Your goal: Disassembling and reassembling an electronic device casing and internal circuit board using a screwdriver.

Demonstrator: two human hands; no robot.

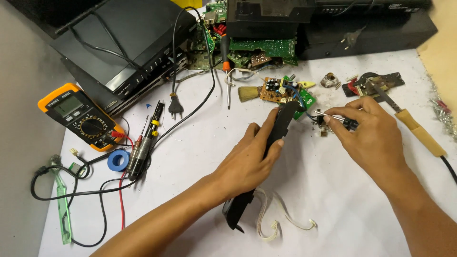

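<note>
My left hand [250,159] grips a long black plastic part [282,124] that runs from the bench's middle down to a lower end near the front. My right hand [369,133] pinches a thin metal tool [328,114], perhaps tweezers, by its black handle. The tool's tip is at a small component [322,124] wired in blue to a green circuit board [304,100]. An orange-brown circuit board [273,89] lies just beyond the black part's upper end.
An orange multimeter [78,116] with red and black leads, blue tape roll [118,160] and desoldering pump [145,143] lie at left. A soldering iron [414,128] rests at right. A brush [249,93], screwdriver [225,52], black casings and green boards crowd the back. A white ribbon cable [271,221] lies near the front.
</note>
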